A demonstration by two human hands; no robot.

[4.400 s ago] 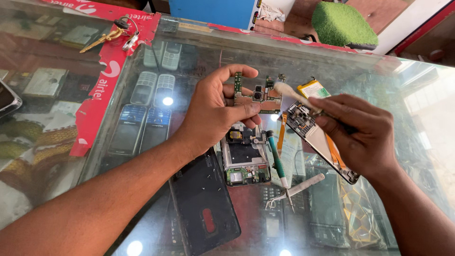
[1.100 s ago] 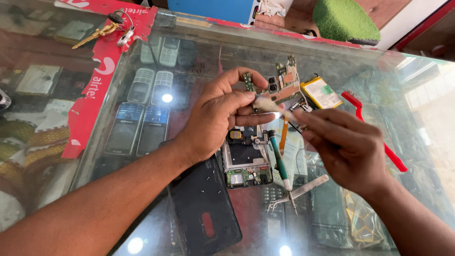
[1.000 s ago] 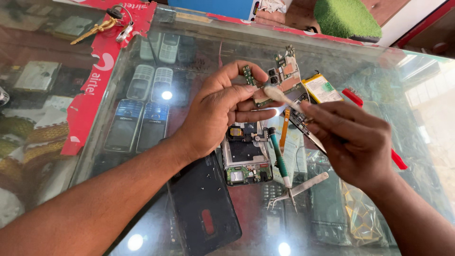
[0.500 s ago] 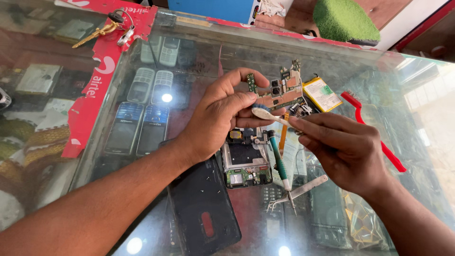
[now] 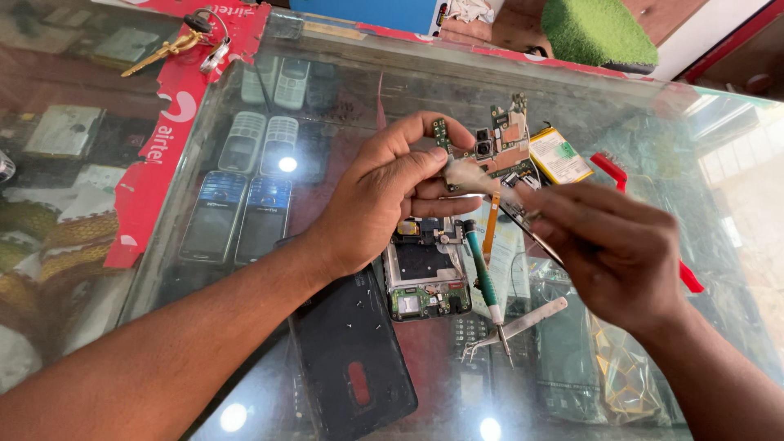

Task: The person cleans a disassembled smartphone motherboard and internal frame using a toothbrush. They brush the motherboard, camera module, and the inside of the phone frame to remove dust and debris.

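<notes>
My left hand (image 5: pixel 384 192) pinches a green phone circuit board (image 5: pixel 498 145) with camera modules and holds it up over the glass counter. My right hand (image 5: pixel 616 249) grips a small brush (image 5: pixel 469 175) whose pale bristles touch the board; the hand is blurred. Below the hands lies an opened phone frame (image 5: pixel 425 273) with its inner parts showing. A black back cover (image 5: pixel 351 359) lies nearer to me. A green-handled screwdriver (image 5: pixel 486 282) and metal tweezers (image 5: pixel 523 325) rest beside the frame.
A yellow-labelled phone battery (image 5: pixel 559 155) and a red tool (image 5: pixel 621 175) lie on the glass counter (image 5: pixel 343 90). Old phones (image 5: pixel 245 192) show through the glass below. Keys (image 5: pixel 184 41) sit on a red mat at the far left. A green pad (image 5: pixel 600 33) is beyond the counter.
My right hand has swept the brush along the board, from its right side toward the left end. My left hand has kept hold of the board, shifting it only slightly.
</notes>
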